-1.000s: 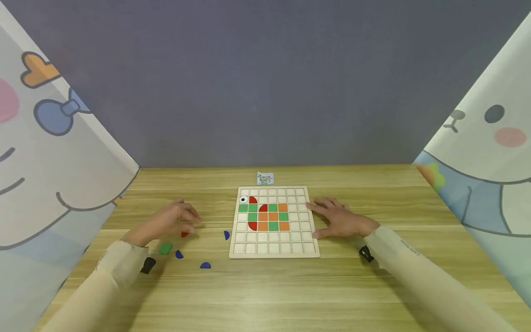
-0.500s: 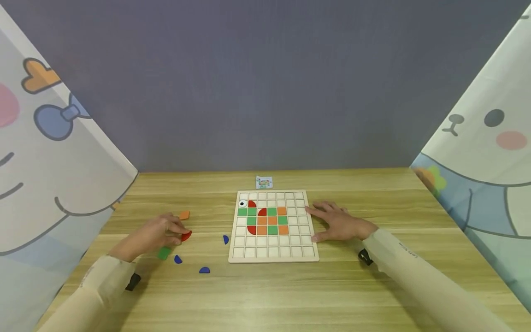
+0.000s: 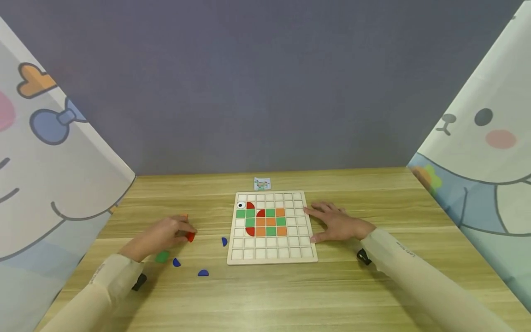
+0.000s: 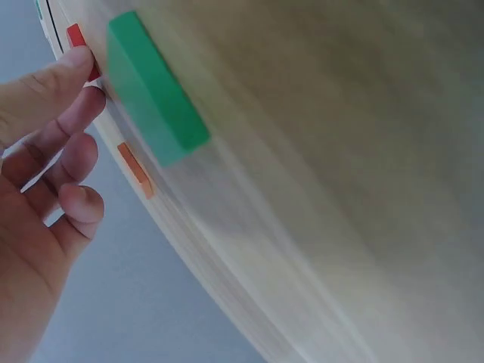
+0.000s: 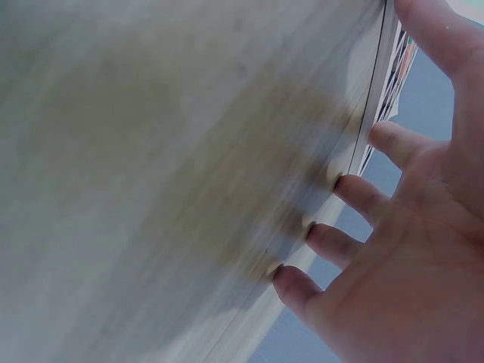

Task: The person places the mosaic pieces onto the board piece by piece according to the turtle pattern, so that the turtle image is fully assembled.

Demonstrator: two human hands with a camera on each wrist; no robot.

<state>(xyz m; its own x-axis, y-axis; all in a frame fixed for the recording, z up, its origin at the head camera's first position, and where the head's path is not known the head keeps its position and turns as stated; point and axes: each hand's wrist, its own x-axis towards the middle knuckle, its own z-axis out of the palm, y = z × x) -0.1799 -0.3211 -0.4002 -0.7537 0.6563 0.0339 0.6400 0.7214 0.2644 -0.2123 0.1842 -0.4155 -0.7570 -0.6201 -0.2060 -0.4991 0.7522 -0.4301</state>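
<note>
My left hand [image 3: 162, 235] is left of the board, pinching a red rounded piece [image 3: 191, 237] between thumb and fingertips. In the left wrist view the same red piece [image 4: 74, 38] shows at the thumb tip. Close to that hand lie a green square tile [image 3: 162, 256] and an orange tile [image 4: 136, 170], mostly covered by the fingers in the head view. The wooden grid board [image 3: 271, 262] carries green and orange squares, red quarter-circles and a round eye piece [image 3: 241, 205]. With fingers spread, my right hand [image 3: 338, 224] touches the board's right edge.
Three blue half-round pieces, one blue piece [image 3: 224, 241] near the board, another blue piece [image 3: 176, 262] and a third blue piece [image 3: 203, 273], lie on the wooden table [image 3: 265, 299]. A small picture card [image 3: 262, 184] is behind the board. Printed cloth walls stand at both sides.
My left hand has come down onto the red piece, taken hold of it and shifted it slightly right. The right hand stays at the board's edge. The head view has tilted a little.
</note>
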